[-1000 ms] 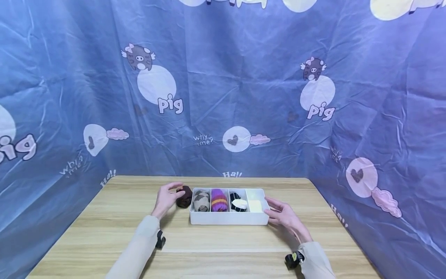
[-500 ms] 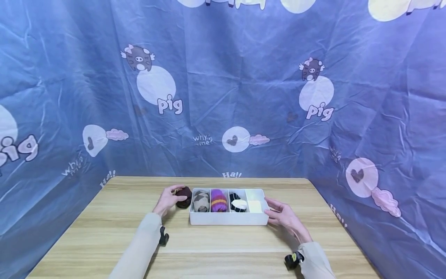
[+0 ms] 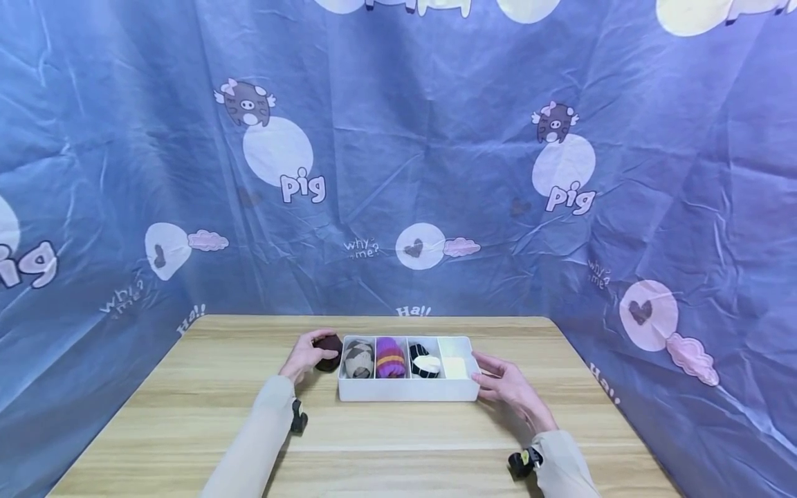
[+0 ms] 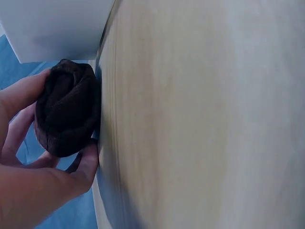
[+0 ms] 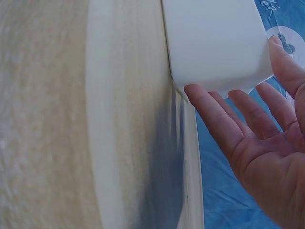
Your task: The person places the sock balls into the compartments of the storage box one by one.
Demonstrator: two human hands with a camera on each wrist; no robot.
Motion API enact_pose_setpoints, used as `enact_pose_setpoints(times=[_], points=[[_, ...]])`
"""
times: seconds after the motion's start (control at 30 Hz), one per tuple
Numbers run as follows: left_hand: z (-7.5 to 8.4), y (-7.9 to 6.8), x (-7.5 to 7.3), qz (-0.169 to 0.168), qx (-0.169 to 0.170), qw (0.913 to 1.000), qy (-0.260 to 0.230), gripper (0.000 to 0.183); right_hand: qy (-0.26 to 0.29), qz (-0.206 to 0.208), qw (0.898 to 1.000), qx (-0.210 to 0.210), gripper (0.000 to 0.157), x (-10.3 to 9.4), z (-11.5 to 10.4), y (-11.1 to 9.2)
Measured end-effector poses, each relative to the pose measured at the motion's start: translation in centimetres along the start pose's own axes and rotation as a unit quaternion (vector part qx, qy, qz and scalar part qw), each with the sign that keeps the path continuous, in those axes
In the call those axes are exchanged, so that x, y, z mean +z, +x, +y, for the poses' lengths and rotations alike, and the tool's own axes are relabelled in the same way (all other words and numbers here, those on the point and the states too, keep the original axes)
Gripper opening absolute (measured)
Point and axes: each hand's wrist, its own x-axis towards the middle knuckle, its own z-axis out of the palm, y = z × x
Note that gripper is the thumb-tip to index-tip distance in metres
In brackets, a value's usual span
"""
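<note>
A dark brown rolled-up sock point(image 3: 330, 354) sits on the table just left of a white four-part box point(image 3: 407, 391). My left hand point(image 3: 304, 356) holds it, with the thumb on the near side and fingers round the far side. In the left wrist view the folded brown sock point(image 4: 69, 109) stands close to the box's end wall point(image 4: 57, 28). My right hand point(image 3: 512, 389) rests against the right end of the box; its fairly straight fingers point(image 5: 214, 114) touch the white wall in the right wrist view.
Inside the box, from left, lie a grey-and-beige rolled sock point(image 3: 359, 361), a purple and orange striped one point(image 3: 391, 360) and a black-and-white one point(image 3: 425, 362). The rightmost compartment point(image 3: 456, 349) shows its bare white inside. A blue printed curtain point(image 3: 398, 173) hangs behind the wooden table point(image 3: 398, 443).
My left hand and forearm have shifted slightly right, the hand settling closer round the brown sock. The box and my right hand have stayed in place.
</note>
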Motion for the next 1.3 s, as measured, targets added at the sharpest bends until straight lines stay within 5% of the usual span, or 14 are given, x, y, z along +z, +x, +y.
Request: enact_pose_setpoints(times=[0.27,0.57,0.9,1.3], points=[[0.1,-0.3,-0.5,-0.025,-0.003,0.9992,0.032,0.067,-0.009,0.02,1.0,0.007,0.065,0.3,-0.2,-0.1],[0.1,-0.3,-0.4,-0.016,0.004,0.9996,0.021,0.065,-0.011,0.026,1.0,0.008,0.065,0.2,-0.4,-0.3],[-0.1,-0.3,-1.6,0.013,-0.007,0.9996,0.023,0.065,-0.014,0.015,1.0,0.001,0.063,0.4,-0.2,-0.2],[2.2,-0.3,-1.8,0.076,0.021,0.9969,-0.009,0.063,-0.029,0.033,0.999,0.005,0.062,0.6,-0.2,-0.3]])
